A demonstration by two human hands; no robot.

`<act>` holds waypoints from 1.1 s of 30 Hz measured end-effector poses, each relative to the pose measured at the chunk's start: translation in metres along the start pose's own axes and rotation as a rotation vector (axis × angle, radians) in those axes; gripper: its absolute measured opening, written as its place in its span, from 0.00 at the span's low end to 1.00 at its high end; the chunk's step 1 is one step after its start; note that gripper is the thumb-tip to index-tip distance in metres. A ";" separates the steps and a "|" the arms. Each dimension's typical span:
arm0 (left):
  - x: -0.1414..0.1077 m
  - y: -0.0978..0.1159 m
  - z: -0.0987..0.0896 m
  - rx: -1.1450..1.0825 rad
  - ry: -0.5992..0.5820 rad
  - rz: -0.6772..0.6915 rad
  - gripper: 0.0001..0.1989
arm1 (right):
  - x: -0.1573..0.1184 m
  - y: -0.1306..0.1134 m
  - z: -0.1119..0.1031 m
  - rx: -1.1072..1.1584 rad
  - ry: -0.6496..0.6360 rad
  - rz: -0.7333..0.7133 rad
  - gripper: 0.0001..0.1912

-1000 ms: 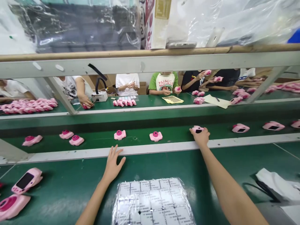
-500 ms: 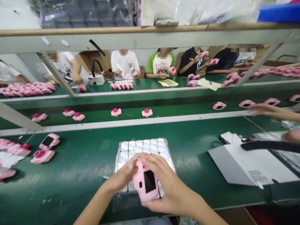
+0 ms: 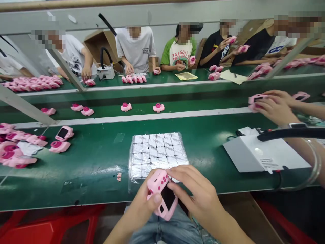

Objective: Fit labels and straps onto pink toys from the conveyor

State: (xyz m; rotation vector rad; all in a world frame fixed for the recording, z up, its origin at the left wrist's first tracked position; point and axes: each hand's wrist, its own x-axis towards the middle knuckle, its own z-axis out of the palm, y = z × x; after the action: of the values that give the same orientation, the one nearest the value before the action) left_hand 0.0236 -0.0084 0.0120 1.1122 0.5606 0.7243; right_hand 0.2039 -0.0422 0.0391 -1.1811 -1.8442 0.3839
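Note:
A pink toy camera [image 3: 166,200] is held tilted over my lap at the table's near edge, its dark screen and pink buttons towards me. My left hand [image 3: 144,206] grips its left side, the thumb pressed on the casing beside a small dark slot. From the other side my right hand [image 3: 196,195] has its fingers closed against the top right edge and the screen. Whether a small piece lies under those fingertips cannot be seen. Just beyond the camera lies a plastic-wrapped pack of white labelled blocks [image 3: 158,150], partly covered by my hands.
Several pink cameras [image 3: 59,146] lie at the left. More sit on the belt [image 3: 142,117]. At right stands a grey-white box device [image 3: 264,154] with a black hose. A co-worker's hands [image 3: 276,105] hold another camera there. Several people sit opposite. A red stool [image 3: 40,230] is below left.
The toy camera has come nearer my body and turned, showing its buttons. My right hand has shifted from around its right side to its top edge. The co-worker at right has picked up a camera.

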 end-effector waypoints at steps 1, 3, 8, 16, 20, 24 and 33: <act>-0.001 0.000 0.002 0.016 0.014 0.006 0.31 | 0.000 -0.001 0.001 -0.012 0.004 -0.017 0.16; -0.003 -0.001 0.007 0.043 0.060 0.019 0.31 | 0.000 -0.002 0.003 -0.027 0.028 -0.044 0.17; -0.005 -0.006 0.013 0.066 0.164 0.017 0.30 | -0.001 0.000 0.008 -0.028 0.075 -0.042 0.17; -0.006 -0.004 0.010 0.048 0.176 -0.025 0.28 | 0.001 0.002 0.004 0.069 0.048 0.034 0.15; -0.006 -0.005 0.011 0.112 0.213 -0.006 0.29 | 0.001 0.000 0.004 0.061 0.055 0.033 0.15; -0.004 -0.006 0.014 0.165 0.237 0.024 0.26 | -0.002 0.000 0.006 0.032 0.082 0.009 0.15; 0.004 -0.011 0.016 0.177 0.271 0.062 0.25 | 0.001 0.004 0.020 -0.026 0.189 0.038 0.11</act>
State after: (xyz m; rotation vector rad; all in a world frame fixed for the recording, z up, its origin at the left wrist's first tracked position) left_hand 0.0403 -0.0181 0.0072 1.2071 0.8360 0.9003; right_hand 0.1900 -0.0357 0.0262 -1.2287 -1.6700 0.2606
